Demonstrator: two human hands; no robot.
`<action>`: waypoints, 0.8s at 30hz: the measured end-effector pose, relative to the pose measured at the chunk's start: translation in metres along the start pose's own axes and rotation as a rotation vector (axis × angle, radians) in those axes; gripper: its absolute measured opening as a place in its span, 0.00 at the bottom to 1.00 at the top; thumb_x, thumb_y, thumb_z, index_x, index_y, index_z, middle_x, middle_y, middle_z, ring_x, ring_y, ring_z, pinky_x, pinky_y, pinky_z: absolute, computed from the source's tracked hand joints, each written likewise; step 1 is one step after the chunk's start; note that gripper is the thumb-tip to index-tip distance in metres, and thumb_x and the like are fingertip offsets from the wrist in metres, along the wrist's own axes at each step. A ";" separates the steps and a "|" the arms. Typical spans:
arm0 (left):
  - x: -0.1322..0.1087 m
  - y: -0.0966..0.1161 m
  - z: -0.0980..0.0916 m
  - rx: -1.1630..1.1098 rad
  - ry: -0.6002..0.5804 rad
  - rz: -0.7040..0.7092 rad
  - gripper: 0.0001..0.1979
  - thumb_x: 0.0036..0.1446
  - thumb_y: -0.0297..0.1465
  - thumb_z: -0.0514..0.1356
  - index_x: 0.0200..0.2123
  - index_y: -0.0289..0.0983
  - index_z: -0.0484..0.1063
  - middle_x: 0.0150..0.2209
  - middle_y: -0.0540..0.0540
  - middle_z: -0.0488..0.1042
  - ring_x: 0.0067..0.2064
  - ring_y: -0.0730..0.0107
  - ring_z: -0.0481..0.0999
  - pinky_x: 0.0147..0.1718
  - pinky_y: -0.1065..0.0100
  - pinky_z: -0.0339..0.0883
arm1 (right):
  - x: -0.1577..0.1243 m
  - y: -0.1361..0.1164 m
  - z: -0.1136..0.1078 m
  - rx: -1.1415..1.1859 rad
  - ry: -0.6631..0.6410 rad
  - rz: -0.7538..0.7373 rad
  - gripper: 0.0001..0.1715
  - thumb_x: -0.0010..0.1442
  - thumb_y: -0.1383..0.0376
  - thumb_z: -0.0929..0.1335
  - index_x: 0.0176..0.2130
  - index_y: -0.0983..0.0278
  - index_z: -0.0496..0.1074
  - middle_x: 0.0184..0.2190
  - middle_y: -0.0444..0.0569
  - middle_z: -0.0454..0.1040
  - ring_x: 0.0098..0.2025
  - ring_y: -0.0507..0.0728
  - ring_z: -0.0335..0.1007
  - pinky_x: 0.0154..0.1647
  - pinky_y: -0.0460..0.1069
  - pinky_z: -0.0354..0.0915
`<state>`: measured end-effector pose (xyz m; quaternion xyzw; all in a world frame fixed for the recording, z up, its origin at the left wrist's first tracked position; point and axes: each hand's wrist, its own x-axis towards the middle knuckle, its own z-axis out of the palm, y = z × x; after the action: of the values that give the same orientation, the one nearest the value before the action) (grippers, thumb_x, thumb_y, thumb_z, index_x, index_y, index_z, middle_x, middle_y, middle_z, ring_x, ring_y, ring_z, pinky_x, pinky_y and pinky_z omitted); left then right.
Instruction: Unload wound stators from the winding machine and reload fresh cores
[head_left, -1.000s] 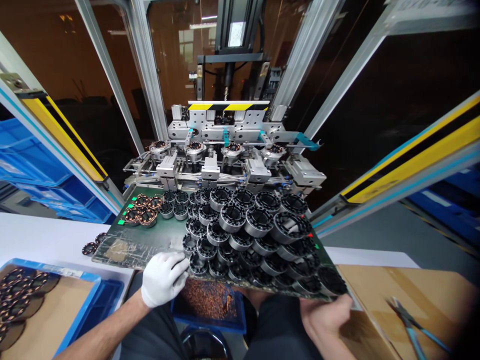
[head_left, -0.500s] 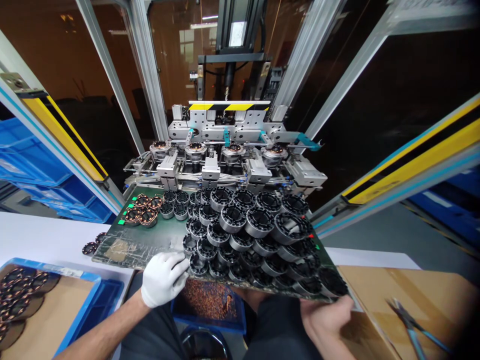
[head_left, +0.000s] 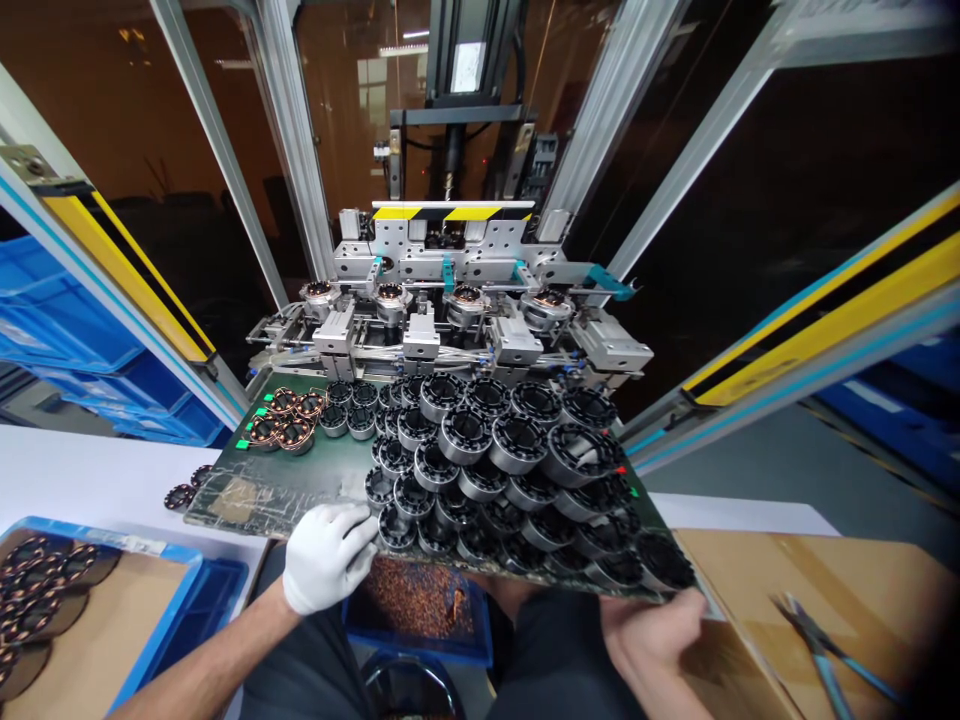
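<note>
A worn green board (head_left: 300, 490) lies across my lap, carrying stacked black-and-silver slotted rings, which look like motor stator cores (head_left: 519, 445). My left hand (head_left: 328, 558), in a white glove, is closed at the board's front edge, its fingertips beside the lowest front ring (head_left: 396, 530); its thumb side is partly hidden. My bare right hand (head_left: 652, 632) grips the board's front right corner, with the fingers hidden beneath. Several copper-wound rings (head_left: 292, 433) sit at the board's far left, next to small bare rings (head_left: 362, 423).
Behind the board is a machine fixture (head_left: 420, 335) holding wound rings, below a vertical spindle (head_left: 452, 150). A blue tray (head_left: 161, 590) of wound rings stands at left. Pliers (head_left: 817, 640) lie on a cardboard box (head_left: 862, 570) at right. A blue bin (head_left: 480, 640) with copper scraps is below.
The upper machine carriage with the spindle and striped bar has shifted slightly left. Both my hands and the board stay in place.
</note>
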<state>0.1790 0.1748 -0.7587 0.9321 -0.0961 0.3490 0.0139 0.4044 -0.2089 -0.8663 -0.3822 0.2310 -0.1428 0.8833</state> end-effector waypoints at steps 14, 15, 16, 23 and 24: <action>0.000 0.001 0.000 -0.008 0.011 -0.003 0.12 0.78 0.30 0.57 0.53 0.40 0.80 0.48 0.44 0.87 0.48 0.54 0.86 0.47 0.56 0.74 | -0.005 -0.002 0.005 0.037 0.063 0.019 0.25 0.50 0.57 0.68 0.49 0.55 0.79 0.44 0.44 0.88 0.48 0.67 0.88 0.36 0.62 0.88; 0.000 0.001 0.000 -0.007 0.011 -0.003 0.12 0.78 0.31 0.57 0.53 0.40 0.80 0.48 0.44 0.87 0.48 0.54 0.86 0.47 0.56 0.74 | -0.005 -0.002 0.005 0.033 0.064 0.019 0.26 0.51 0.56 0.68 0.49 0.55 0.79 0.44 0.45 0.88 0.48 0.67 0.88 0.36 0.62 0.88; 0.000 0.001 0.000 -0.005 0.010 -0.003 0.12 0.78 0.31 0.56 0.53 0.40 0.80 0.48 0.44 0.87 0.47 0.54 0.86 0.47 0.56 0.74 | -0.005 -0.002 0.005 0.027 0.063 0.019 0.26 0.51 0.56 0.68 0.49 0.55 0.79 0.44 0.45 0.88 0.48 0.67 0.88 0.36 0.62 0.88; 0.000 0.000 -0.001 0.000 0.008 -0.004 0.12 0.79 0.31 0.56 0.54 0.41 0.80 0.48 0.45 0.87 0.48 0.54 0.86 0.47 0.55 0.74 | -0.003 0.000 0.001 -0.020 0.014 0.021 0.25 0.51 0.54 0.68 0.48 0.55 0.79 0.43 0.46 0.88 0.46 0.68 0.88 0.35 0.62 0.87; 0.000 0.000 -0.001 -0.001 0.007 -0.006 0.12 0.79 0.31 0.56 0.54 0.41 0.80 0.48 0.45 0.87 0.48 0.54 0.86 0.47 0.55 0.74 | -0.003 0.000 0.001 -0.022 0.014 0.017 0.25 0.51 0.54 0.68 0.48 0.54 0.79 0.43 0.46 0.87 0.47 0.68 0.88 0.35 0.62 0.87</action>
<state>0.1786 0.1746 -0.7580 0.9312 -0.0936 0.3520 0.0158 0.4024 -0.2069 -0.8653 -0.3888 0.2417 -0.1354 0.8787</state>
